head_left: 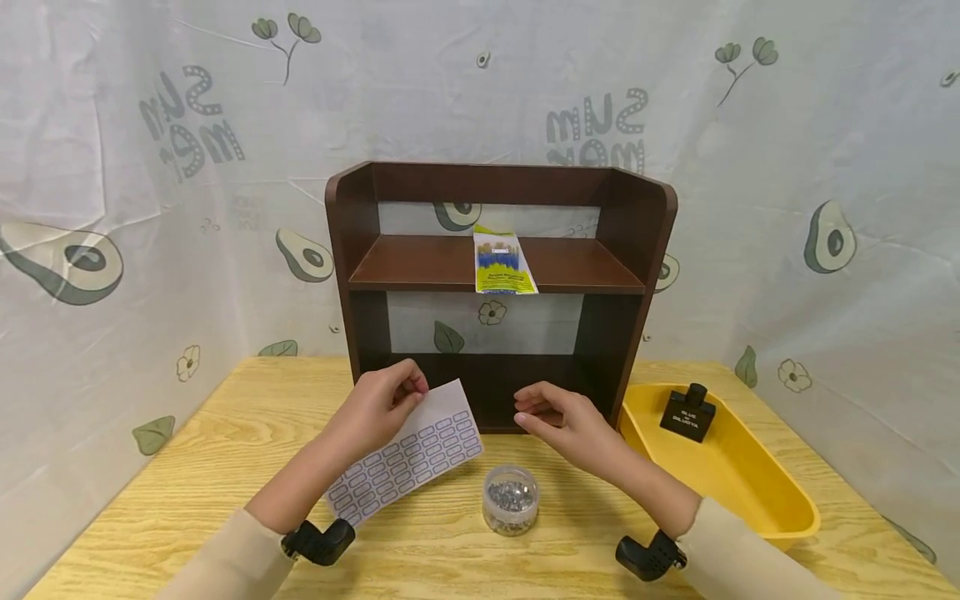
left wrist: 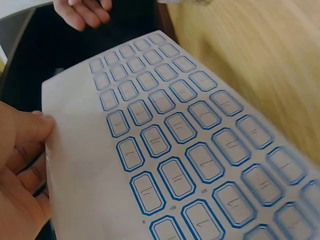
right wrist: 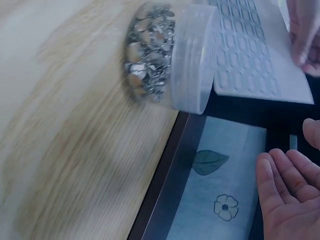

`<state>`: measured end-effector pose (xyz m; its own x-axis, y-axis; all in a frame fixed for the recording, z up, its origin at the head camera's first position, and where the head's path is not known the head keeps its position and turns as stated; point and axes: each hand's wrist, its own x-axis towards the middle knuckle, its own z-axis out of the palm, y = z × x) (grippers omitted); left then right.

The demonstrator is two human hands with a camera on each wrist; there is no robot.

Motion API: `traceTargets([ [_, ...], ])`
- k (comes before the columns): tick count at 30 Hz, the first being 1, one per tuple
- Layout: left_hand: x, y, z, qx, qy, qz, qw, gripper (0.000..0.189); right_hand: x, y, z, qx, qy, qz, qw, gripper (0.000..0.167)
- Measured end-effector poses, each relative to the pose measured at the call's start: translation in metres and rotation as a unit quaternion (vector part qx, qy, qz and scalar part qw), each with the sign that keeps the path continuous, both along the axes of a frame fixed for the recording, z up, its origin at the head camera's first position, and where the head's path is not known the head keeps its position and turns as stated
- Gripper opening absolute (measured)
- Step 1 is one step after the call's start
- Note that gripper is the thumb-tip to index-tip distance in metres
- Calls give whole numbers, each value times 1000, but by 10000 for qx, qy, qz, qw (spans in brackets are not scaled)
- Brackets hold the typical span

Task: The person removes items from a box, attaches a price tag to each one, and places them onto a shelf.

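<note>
My left hand (head_left: 386,404) pinches a white sheet of blue-bordered label stickers (head_left: 420,454) by its upper edge, between thumb and curled fingers. In the left wrist view rows of small labels (left wrist: 182,127) cover most of the sheet, beside a blank white strip along the held edge. My right hand (head_left: 566,421) hovers before the lower shelf with loosely bent fingers and nothing in them. Its bare palm and fingers (right wrist: 292,185) show in the right wrist view. Between and below the hands stands a clear round tub (head_left: 511,500) of silver thumbtacks.
A dark brown two-tier shelf (head_left: 495,287) stands at the back of the wooden table (head_left: 247,433). A yellow and blue printed packet (head_left: 504,262) lies on its upper board, overhanging the front. At right, a yellow tray (head_left: 750,483) holds a black bottle (head_left: 687,412).
</note>
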<state>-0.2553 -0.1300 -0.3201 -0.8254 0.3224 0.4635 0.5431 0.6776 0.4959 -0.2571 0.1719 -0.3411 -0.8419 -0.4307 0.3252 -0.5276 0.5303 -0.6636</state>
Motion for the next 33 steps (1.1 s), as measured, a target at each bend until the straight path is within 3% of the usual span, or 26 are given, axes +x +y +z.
traceTargets([
  [7,2,20,10,144,292,-499,9982,10,-8,-15,0,-85,-159,243,9995,30],
  [15,4,40,18,360,765,-791,9933,9,-8,-14,0,-132,-51,380,9992,11],
  [21,4,43,20,596,658,-555,9945,13,-8,-6,4,-284,-174,240,9992,13],
  [29,0,29,16,802,347,280,9958,7,-9,19,8,-705,-573,-171,9957,27],
  [33,-2,20,15,1073,67,331,9936,9,-10,33,9,-1027,-722,-185,9919,31],
])
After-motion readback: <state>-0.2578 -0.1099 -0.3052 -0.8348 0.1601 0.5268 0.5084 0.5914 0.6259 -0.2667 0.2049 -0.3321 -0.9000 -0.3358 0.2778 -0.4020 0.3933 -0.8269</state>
